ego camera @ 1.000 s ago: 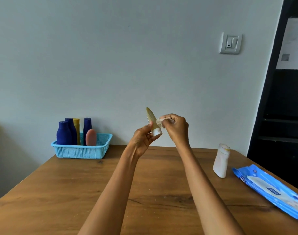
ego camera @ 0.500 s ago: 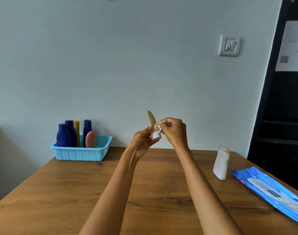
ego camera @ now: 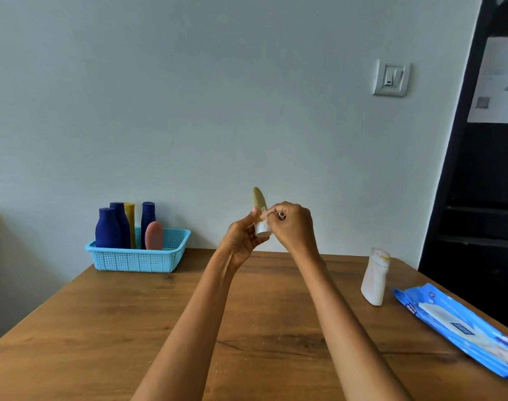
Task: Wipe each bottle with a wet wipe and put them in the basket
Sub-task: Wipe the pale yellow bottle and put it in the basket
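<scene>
Held up above the brown wooden worktop (ego camera: 131, 328): a slim olive-green tube with white cap (ego camera: 258, 202), cap downward, gripped in the left hand (ego camera: 241, 237). Pinched in the right hand (ego camera: 293, 224), a crumpled white wet wipe (ego camera: 266, 219), pressed against the cap. Far left, a light-blue plastic basket (ego camera: 140, 260).
</scene>
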The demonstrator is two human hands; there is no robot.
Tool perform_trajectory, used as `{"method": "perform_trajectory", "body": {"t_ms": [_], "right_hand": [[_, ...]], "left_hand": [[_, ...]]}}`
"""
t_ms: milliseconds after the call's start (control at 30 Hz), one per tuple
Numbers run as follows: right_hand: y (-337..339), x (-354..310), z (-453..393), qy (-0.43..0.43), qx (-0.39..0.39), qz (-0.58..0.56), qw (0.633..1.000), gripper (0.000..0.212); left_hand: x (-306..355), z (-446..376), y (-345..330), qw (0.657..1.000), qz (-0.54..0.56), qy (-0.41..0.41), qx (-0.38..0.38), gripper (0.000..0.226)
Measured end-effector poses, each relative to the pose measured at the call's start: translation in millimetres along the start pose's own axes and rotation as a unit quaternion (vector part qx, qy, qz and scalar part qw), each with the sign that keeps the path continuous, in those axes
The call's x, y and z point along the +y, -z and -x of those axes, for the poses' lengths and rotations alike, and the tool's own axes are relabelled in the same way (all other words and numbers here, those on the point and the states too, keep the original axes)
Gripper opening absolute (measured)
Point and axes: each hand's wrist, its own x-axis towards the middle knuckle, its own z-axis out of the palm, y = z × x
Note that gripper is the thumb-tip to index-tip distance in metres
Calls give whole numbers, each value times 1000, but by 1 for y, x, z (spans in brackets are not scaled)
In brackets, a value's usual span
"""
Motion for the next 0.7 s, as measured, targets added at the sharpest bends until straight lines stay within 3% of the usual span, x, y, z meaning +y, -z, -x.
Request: {"method": "perform_trajectory", "body": {"t_ms": [167, 300, 533, 700], "right_hand": [[2, -8, -13, -40, 34, -71, 996, 23], [-2, -22, -45, -36, -25, -44, 998, 31], [-10, -30, -21, 132, -106, 84, 982, 30], [-7, -34, -16, 154, -94, 93, 979, 26]], "left_hand": [[2, 3, 2, 999, 32, 21, -1, 27], [4, 5, 3, 994, 105, 33, -23, 27], [12, 6, 9, 980, 199, 6, -29, 24], [13, 8, 5, 965, 261, 21, -29, 31]]}}
